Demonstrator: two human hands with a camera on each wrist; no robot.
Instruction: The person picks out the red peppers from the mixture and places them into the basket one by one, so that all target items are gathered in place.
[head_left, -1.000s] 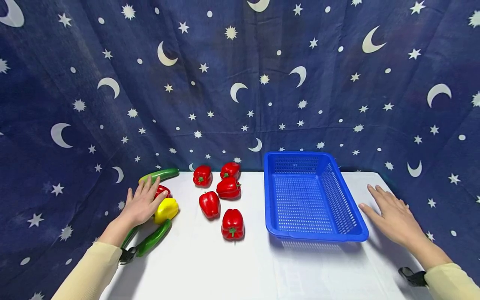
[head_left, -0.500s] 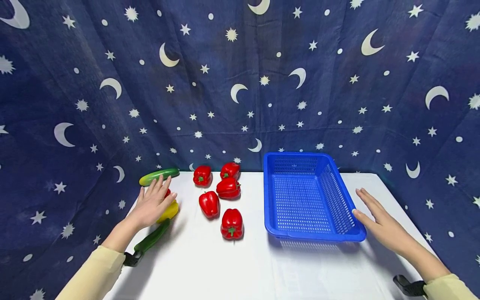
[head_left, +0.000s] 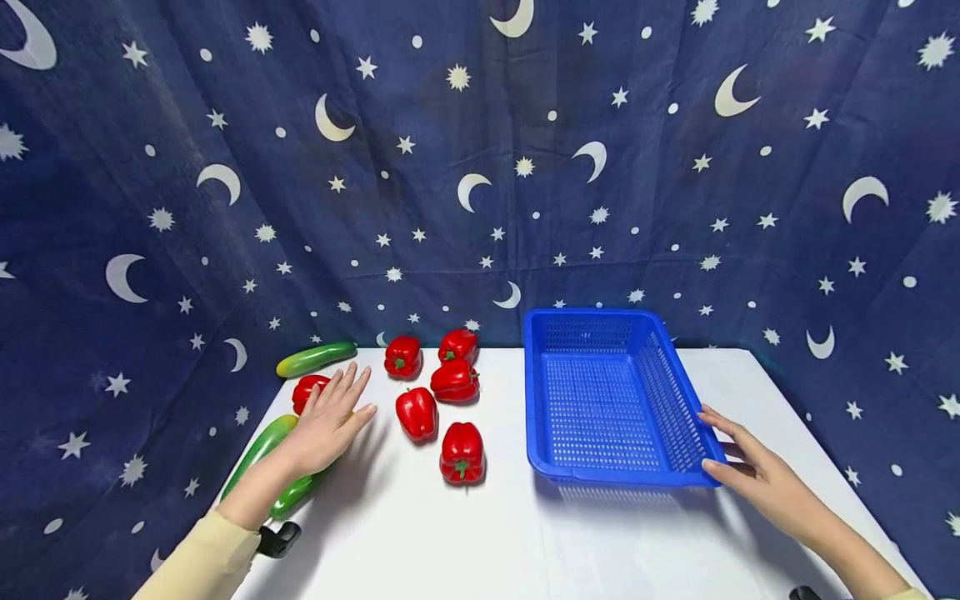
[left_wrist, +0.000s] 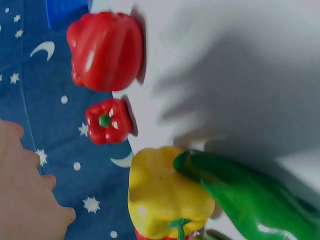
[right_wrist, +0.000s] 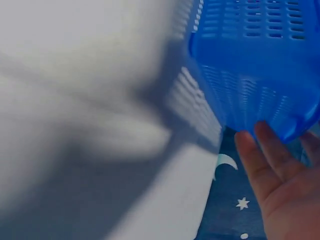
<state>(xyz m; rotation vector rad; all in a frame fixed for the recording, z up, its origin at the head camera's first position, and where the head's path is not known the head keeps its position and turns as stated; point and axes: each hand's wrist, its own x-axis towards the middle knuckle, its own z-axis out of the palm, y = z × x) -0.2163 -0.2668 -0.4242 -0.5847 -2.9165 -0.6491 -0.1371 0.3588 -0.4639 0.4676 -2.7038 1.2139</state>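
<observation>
On the table, head view: my left hand (head_left: 327, 421) is spread flat with straight fingers, and it holds nothing
Left hand's nearest things: it floats over the yellow pepper (left_wrist: 165, 192), which it hides in this view; a red pepper (head_left: 307, 390) sits just behind it and a long green cucumber (head_left: 262, 454) lies under my wrist
Cucumber's long way: it runs from near me up toward the far edge, almost in line with my arm
Other red peppers: a bunch of five (head_left: 417, 413) sits to the right of my left hand, between it and the blue basket (head_left: 678, 479)
Right hand: my right hand (head_left: 757, 475) has straight, relaxed fingers that touch the basket's near right corner
Left wrist view: the yellow pepper touches the cucumber's tip, and two red ones lie farther off
Right wrist view: my fingers (right_wrist: 250, 157) press flat on the basket's blue wall (right_wrist: 250, 95); I am not curling round it
Nearer hand: the left one for the peppers, the right one for the basket
</observation>
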